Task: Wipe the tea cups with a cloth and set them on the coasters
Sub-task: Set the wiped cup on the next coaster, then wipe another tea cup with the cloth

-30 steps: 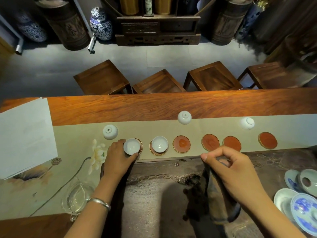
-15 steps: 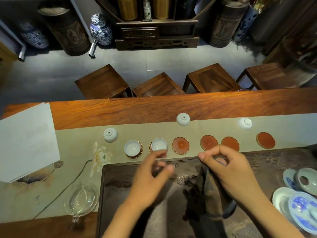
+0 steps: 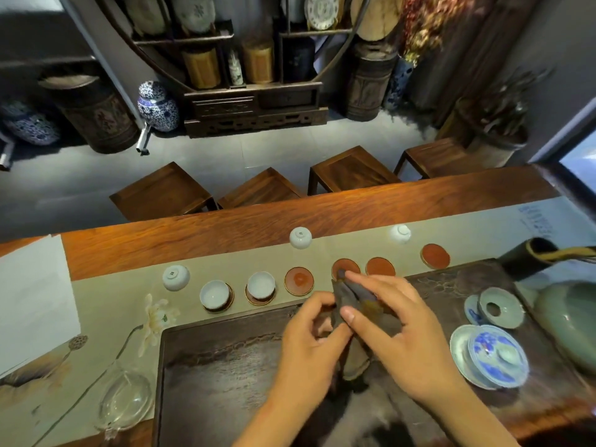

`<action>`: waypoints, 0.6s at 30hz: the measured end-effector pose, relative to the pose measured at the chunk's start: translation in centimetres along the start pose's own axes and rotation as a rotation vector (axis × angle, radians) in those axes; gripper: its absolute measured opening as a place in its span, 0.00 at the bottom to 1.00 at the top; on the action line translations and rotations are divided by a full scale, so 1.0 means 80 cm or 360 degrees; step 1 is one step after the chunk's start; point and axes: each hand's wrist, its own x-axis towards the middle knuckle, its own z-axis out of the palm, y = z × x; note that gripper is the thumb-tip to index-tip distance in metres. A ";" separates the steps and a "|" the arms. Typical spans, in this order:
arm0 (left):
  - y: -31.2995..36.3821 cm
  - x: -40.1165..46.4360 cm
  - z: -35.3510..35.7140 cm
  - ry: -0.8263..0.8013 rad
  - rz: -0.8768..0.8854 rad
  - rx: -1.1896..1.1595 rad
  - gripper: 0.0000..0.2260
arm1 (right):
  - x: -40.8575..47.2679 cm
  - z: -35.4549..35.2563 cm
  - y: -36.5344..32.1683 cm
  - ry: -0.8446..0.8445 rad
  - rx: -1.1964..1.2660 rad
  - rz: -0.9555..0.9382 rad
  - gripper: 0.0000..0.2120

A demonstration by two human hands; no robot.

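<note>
Two white tea cups stand upright on coasters: one cup (image 3: 215, 295) at the left and a second cup (image 3: 261, 285) beside it. Three more cups lie upside down on the runner: one (image 3: 175, 277) at far left, one (image 3: 300, 237) in the middle, one (image 3: 400, 233) to the right. Several red-brown coasters (image 3: 299, 280) (image 3: 380, 266) (image 3: 435, 255) are bare. A dark cloth (image 3: 354, 304) hangs between my hands over the dark tea tray (image 3: 206, 366). My left hand (image 3: 309, 343) pinches its left edge. My right hand (image 3: 396, 327) holds its upper part between thumb and fingers.
A glass pitcher (image 3: 124, 398) sits at the front left. Blue-and-white lidded bowls (image 3: 490, 359) and a saucer (image 3: 498, 308) stand at the right, with a green pot (image 3: 571, 321) beyond. White paper (image 3: 32, 298) lies at the left. Wooden stools (image 3: 258, 191) line the table's far side.
My left hand let go of the left cup on its coaster and moved right to the cloth. My right hand raised the cloth. The view tilted up.
</note>
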 end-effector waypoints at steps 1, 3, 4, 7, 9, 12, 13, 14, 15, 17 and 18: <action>0.003 -0.002 0.008 0.0009 -0.0007 -0.0010 0.07 | -0.005 -0.004 0.001 0.0005 0.0012 -0.0038 0.22; 0.009 -0.006 0.028 0.0019 -0.0019 0.0007 0.08 | -0.011 -0.011 0.007 0.0046 -0.0009 -0.0099 0.20; 0.010 -0.007 0.038 0.0022 -0.0008 0.0038 0.08 | -0.012 -0.015 0.010 0.0074 -0.0032 -0.0116 0.17; 0.014 -0.007 0.070 0.0018 0.0014 0.0127 0.09 | -0.012 -0.034 0.023 0.0098 -0.0112 -0.0175 0.15; 0.014 -0.005 0.086 -0.0069 0.0012 0.0181 0.13 | -0.009 -0.053 0.036 0.0035 -0.0181 -0.0204 0.15; 0.010 -0.001 0.101 -0.0148 -0.0051 0.0289 0.20 | 0.001 -0.082 0.058 -0.0048 -0.0250 -0.0268 0.15; 0.007 0.003 0.103 -0.0070 -0.0047 0.0313 0.20 | 0.005 -0.091 0.065 -0.0064 -0.0268 -0.0297 0.14; 0.004 0.009 0.103 0.0051 -0.0030 0.0306 0.19 | 0.010 -0.099 0.072 -0.0079 -0.0290 -0.0316 0.13; 0.001 0.015 0.100 0.0185 -0.0030 0.0271 0.18 | 0.014 -0.108 0.078 -0.0099 -0.0310 -0.0318 0.12; -0.009 0.027 0.089 0.0403 -0.0123 0.0267 0.18 | 0.025 -0.123 0.088 -0.0138 -0.0323 -0.0287 0.06; -0.015 0.034 0.081 0.0470 -0.0187 0.0342 0.18 | 0.030 -0.130 0.092 -0.0150 -0.0325 -0.0281 0.06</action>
